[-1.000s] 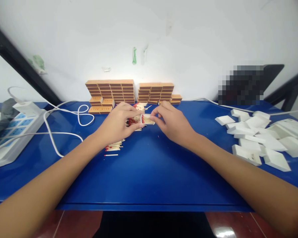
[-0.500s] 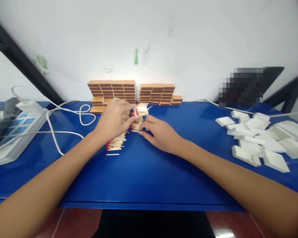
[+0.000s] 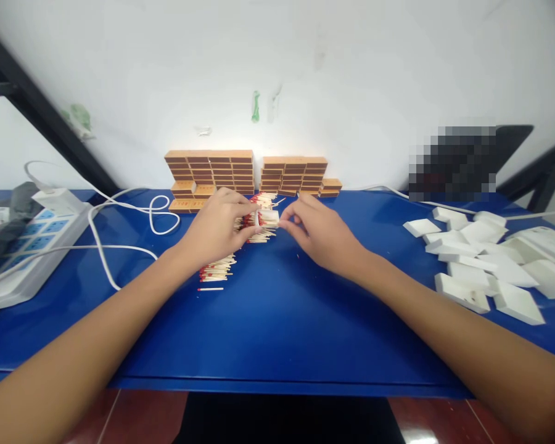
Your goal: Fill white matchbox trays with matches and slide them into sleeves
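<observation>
The left hand (image 3: pixel 222 219) has its grip around a small, white, rectangular tray (image 3: pixel 271 216) at frame centre; the right hand (image 3: pixel 324 231) nears the tray's right end, its hold unclear. Red-tipped wooden matchsticks (image 3: pixel 218 269) lie beside them on the glossy blue desk (image 3: pixel 277 333).

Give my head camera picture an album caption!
Left hand holding a white matchbox tray near red-tipped matches, before stacked matchboxes.

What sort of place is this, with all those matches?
Probably a small indoor workspace, workshop or home unclear: a blue table carries loose matches, stacked boxes that look like matchboxes, and a pile of white trays.
</observation>
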`<state>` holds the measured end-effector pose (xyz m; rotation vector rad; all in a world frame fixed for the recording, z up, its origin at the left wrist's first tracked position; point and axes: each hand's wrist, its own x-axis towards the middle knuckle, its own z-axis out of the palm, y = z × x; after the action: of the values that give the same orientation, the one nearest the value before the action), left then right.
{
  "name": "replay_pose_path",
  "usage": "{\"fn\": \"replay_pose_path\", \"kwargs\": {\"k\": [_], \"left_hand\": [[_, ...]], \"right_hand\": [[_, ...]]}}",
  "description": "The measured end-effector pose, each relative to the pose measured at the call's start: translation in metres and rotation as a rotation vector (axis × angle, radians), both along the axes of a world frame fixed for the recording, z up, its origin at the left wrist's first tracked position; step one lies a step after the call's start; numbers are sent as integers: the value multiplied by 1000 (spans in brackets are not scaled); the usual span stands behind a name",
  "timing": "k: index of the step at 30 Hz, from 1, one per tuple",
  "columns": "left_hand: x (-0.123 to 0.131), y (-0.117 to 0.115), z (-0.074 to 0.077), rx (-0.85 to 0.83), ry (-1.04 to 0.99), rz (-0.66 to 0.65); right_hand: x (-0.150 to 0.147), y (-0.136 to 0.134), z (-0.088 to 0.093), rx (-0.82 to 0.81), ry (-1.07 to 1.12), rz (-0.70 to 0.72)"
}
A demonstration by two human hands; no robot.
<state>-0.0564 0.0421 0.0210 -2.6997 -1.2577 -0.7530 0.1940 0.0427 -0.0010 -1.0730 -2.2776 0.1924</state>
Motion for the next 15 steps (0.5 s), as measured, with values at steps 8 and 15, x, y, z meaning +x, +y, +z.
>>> {"fn": "replay_pose_path", "kwargs": {"k": [8, 15], "left_hand": [[7, -6, 0, -84, -93, -75], [2, -2, 3, 20, -86, 66]], "right_hand": [[2, 4, -4, 96, 31, -49], [-9, -9, -6, 102, 57, 73]]}}
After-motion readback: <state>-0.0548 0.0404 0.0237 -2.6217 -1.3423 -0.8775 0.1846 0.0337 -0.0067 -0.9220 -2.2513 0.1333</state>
